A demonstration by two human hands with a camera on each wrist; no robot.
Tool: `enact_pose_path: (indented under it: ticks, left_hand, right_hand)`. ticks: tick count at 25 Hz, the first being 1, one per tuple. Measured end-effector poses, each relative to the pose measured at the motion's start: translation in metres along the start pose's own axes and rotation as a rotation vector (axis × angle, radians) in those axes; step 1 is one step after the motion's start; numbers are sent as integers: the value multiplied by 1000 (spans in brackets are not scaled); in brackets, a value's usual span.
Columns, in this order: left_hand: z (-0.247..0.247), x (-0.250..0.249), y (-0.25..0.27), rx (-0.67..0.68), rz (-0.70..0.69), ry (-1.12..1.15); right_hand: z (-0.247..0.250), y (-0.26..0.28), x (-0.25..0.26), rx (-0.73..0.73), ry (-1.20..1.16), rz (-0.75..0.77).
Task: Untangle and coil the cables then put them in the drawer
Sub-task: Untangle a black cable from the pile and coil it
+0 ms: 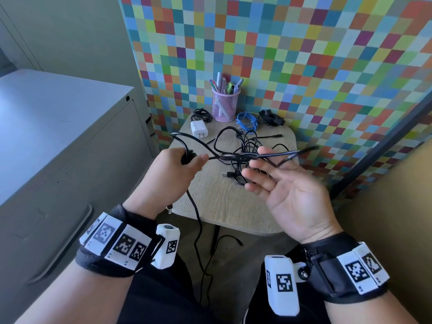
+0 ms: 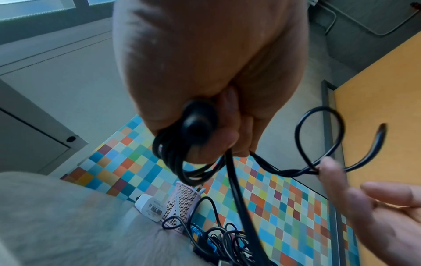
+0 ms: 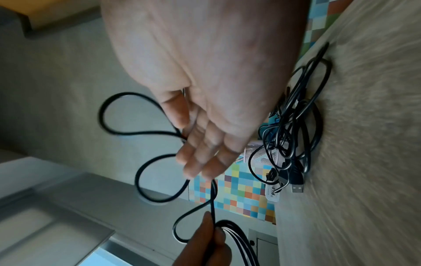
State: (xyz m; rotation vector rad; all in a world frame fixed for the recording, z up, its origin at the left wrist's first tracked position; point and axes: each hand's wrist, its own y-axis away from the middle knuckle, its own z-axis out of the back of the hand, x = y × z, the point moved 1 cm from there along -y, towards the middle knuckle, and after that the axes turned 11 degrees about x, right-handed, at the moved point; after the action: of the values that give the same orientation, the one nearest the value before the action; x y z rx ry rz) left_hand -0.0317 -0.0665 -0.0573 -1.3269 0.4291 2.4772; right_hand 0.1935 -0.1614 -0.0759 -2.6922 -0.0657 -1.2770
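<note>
My left hand [image 1: 184, 164] grips a small coil of black cable [image 2: 182, 153] above the table's left edge, fingers curled round the loops. From it the cable [image 1: 233, 156] stretches right, twisted on itself, to my right hand [image 1: 280, 183]. That hand lies palm up with straight fingers, and the cable touches its thumb tip [image 2: 328, 171] and loops past it. The cable's other end hangs from the left hand toward the floor [image 1: 198, 230]. A tangle of black cables [image 1: 236, 176] with a USB plug lies on the small wooden table [image 1: 233, 206] under both hands.
At the table's back stand a pink mesh pen cup [image 1: 225, 106], a white charger [image 1: 198, 129], a blue coiled cable [image 1: 246, 121] and two black bundles [image 1: 271, 116]. A grey drawer cabinet [image 1: 58, 148] with a handle [image 1: 70, 242] stands left. A checkered wall is behind.
</note>
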Motion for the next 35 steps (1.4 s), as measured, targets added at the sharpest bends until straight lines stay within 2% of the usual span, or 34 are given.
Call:
enact_pose_path:
  ticks: [3, 6, 10, 16, 25, 28, 32, 35]
  left_hand:
    - [-7, -2, 4, 104, -2, -4]
    - [-15, -10, 10, 185, -59, 16]
    - [-24, -19, 15, 207, -124, 31]
    - [-31, -23, 23, 172, -120, 130]
    - [-25, -27, 23, 222, -38, 21]
    - [-31, -27, 31, 308, -40, -17]
    - [-38, -25, 42, 367, -63, -24]
    - [-39, -23, 40, 391, -61, -39]
  right_hand:
    - [-6, -8, -10, -103, 147, 34]
    - [-10, -11, -25, -156, 199, -17]
    - [-21, -13, -40, -147, 158, -91]
    - [-26, -18, -54, -146, 331, -158]
    - [-33, -16, -62, -257, 337, -97]
    - [-37, -18, -51, -292, 264, -34]
    - [-37, -23, -38, -212, 321, -62]
    - [-36, -23, -36, -227, 390, -66]
